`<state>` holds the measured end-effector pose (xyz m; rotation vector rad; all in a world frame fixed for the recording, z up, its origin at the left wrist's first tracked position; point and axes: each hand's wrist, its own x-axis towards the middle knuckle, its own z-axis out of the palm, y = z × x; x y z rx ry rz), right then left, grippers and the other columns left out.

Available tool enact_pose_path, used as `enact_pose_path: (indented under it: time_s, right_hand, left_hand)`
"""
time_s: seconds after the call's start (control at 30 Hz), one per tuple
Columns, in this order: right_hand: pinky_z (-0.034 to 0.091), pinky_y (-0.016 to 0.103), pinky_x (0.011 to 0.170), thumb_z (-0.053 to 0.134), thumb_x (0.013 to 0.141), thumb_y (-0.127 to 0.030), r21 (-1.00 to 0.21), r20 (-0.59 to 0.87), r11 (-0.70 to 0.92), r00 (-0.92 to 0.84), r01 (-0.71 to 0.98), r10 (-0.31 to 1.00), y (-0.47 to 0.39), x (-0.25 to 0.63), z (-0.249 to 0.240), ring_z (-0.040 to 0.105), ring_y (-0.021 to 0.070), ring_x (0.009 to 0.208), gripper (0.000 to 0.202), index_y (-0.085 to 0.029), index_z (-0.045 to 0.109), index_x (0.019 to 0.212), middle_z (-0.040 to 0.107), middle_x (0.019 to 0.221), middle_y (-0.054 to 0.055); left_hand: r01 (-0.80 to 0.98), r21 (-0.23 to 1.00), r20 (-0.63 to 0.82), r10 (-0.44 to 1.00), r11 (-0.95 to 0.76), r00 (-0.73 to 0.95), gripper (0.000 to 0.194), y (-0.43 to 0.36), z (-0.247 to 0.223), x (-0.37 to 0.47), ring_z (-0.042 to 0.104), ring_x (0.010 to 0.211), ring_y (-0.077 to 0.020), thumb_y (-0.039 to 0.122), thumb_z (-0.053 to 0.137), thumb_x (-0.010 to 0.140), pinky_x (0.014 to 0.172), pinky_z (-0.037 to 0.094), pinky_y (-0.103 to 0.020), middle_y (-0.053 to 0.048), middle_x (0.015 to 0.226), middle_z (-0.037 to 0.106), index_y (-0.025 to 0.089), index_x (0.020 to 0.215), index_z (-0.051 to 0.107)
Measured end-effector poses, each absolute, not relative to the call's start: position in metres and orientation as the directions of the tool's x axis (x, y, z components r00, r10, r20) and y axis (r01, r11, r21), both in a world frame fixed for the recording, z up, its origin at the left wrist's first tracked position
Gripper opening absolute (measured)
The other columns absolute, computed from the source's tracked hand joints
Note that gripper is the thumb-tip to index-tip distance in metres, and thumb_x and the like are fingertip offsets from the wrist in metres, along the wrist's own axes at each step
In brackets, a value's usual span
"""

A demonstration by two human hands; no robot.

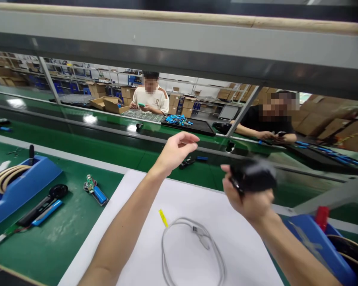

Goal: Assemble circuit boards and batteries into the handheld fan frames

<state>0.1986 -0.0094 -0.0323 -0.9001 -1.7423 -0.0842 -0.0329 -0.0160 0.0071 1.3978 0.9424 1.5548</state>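
My right hand is wrapped around a black plastic device, raised above the right side of a white sheet. Motion blur hides the device's exact shape. My left hand reaches over the sheet's far edge, empty, with fingers bent and a gap between them and the thumb. Below both hands, a coiled grey USB cable with a yellow tag lies on the sheet. Just past the left hand, a small dark part and a blue battery cell rest on the green belt.
At left are a blue tape dispenser, a black wired device and a circuit board with blue cell. Another blue dispenser stands right. A grey shelf spans overhead. Two people work across the belt.
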Motion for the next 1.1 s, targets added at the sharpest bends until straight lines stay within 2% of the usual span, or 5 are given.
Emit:
enact_pose_path:
  time_s: [0.17, 0.3, 0.67, 0.93, 1.1]
  right_hand:
    - [0.048, 0.029, 0.058, 0.044, 0.099, -0.051, -0.454, 0.825, 0.634, 0.028, 0.626, 0.564, 0.015, 0.145, -0.033, 0.067, 0.0212, 0.063, 0.046, -0.015, 0.063, 0.119, 0.072, 0.081, 0.009]
    - [0.046, 0.029, 0.058, 0.038, 0.101, -0.046, -0.409, 0.765, 0.623, -0.121, 0.667, 0.632, 0.014, 0.126, -0.038, 0.071, 0.0262, 0.071, 0.049, -0.013, 0.058, 0.131, 0.075, 0.089, 0.012]
    - [0.043, 0.027, 0.056, 0.052, 0.091, -0.043, -0.414, 0.643, 0.648, -0.299, 0.638, 0.705, 0.01, 0.136, -0.043, 0.067, 0.0214, 0.066, 0.068, -0.01, 0.037, 0.149, 0.071, 0.084, 0.005]
    - [0.046, 0.024, 0.061, 0.049, 0.097, -0.02, -0.116, 0.924, 0.883, -0.277, 0.456, 0.264, 0.024, 0.153, -0.051, 0.064, 0.0139, 0.068, 0.022, -0.017, 0.058, 0.117, 0.07, 0.086, 0.004]
    - [0.046, 0.025, 0.061, 0.044, 0.098, -0.012, 0.104, 0.971, 0.869, -0.239, 0.484, 0.017, 0.027, 0.161, -0.045, 0.064, 0.0152, 0.067, 0.023, -0.016, 0.058, 0.115, 0.068, 0.082, 0.006]
  left_hand:
    - [-0.068, 0.878, 0.478, 0.866, -0.474, 0.146, 0.03, -0.013, -0.002, -0.02, 0.066, 0.1, -0.0222, 0.018, 0.07, 0.076, 0.088, 0.05, -0.032, -0.009, 0.106, 0.073, 0.018, 0.107, 0.071]
    - [-0.025, 0.865, 0.501, 0.865, -0.501, 0.036, 0.037, -0.011, -0.01, -0.007, 0.067, 0.101, -0.0235, 0.035, 0.075, 0.08, 0.086, 0.049, -0.032, -0.01, 0.11, 0.073, 0.017, 0.113, 0.07]
    - [0.073, 0.84, 0.543, 0.826, -0.538, -0.151, 0.027, -0.006, -0.024, 0.005, 0.066, 0.089, -0.0213, 0.031, 0.073, 0.083, 0.082, 0.048, -0.031, -0.007, 0.1, 0.074, 0.019, 0.107, 0.071]
    - [0.374, 0.598, 0.797, 0.575, -0.709, -0.185, 0.026, -0.001, -0.033, -0.009, 0.067, 0.097, -0.0206, 0.024, 0.07, 0.086, 0.088, 0.051, -0.033, -0.005, 0.109, 0.075, 0.023, 0.112, 0.069]
    - [0.532, 0.182, 0.978, 0.209, -0.827, -0.009, 0.028, -0.008, -0.027, -0.006, 0.069, 0.108, -0.0205, 0.011, 0.06, 0.091, 0.092, 0.051, -0.036, -0.009, 0.119, 0.073, 0.022, 0.116, 0.064]
